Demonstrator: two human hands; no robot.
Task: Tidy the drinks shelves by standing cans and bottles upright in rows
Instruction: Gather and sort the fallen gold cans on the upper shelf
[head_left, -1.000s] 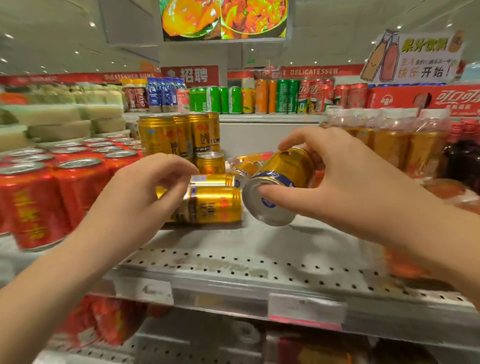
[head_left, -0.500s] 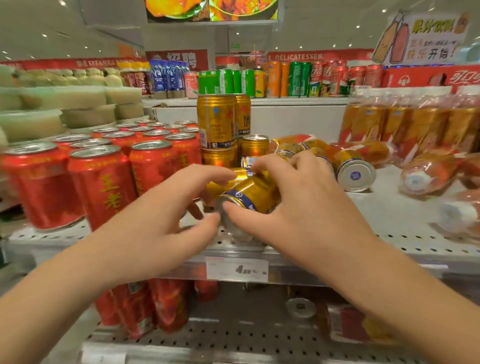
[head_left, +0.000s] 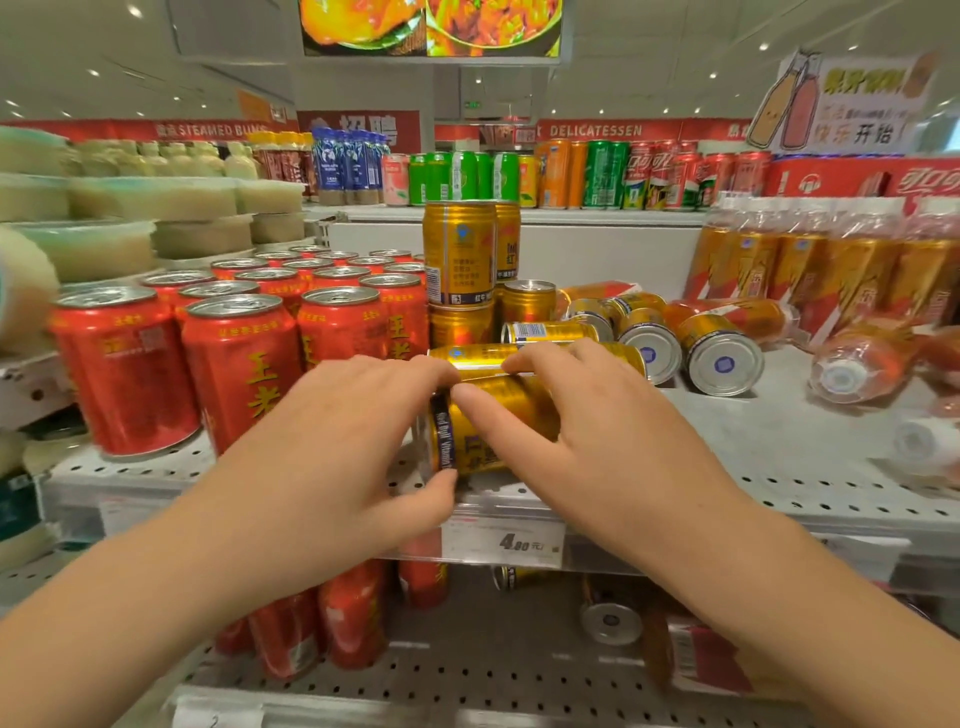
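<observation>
Both hands hold one gold can (head_left: 493, 426) near the front edge of the grey perforated shelf (head_left: 779, 467). My left hand (head_left: 343, 441) wraps its left side, thumb under it. My right hand (head_left: 587, 426) lies over its top and right side. The can looks tilted, label facing me. Behind it another gold can (head_left: 483, 358) lies on its side. More gold cans (head_left: 722, 358) lie tipped over to the right, bottoms facing me. A stack of upright gold cans (head_left: 460, 254) stands behind.
Upright red cans (head_left: 239, 358) fill the shelf to the left. Orange bottles (head_left: 810, 260) stand at the right, some (head_left: 857, 369) lying down. A price tag (head_left: 501, 540) marks the shelf edge. The lower shelf (head_left: 467, 670) holds fallen red and gold cans.
My right hand has brought the gold can down to the shelf front, and my left hand has closed on it too. The view has shifted lower and closer.
</observation>
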